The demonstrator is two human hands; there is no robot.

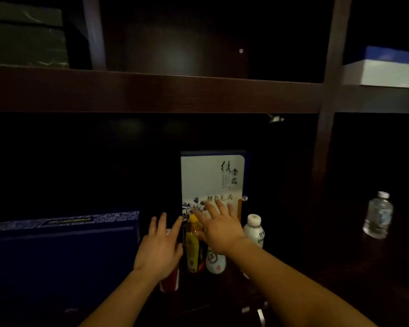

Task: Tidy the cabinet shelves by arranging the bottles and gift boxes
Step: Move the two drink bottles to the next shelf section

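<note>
left hand (159, 246) and right hand (220, 230) reach in, fingers spread, holding nothing, past the yellow bottle (192, 249) toward the white box (211, 180) standing upright just behind, probably to steady it.

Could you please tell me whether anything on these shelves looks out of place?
The clear water bottle stands alone in the right compartment, apart from the yellow bottle and others clustered before the upright white gift box. Nothing looks spilled or damaged, though the light is dim.
</note>
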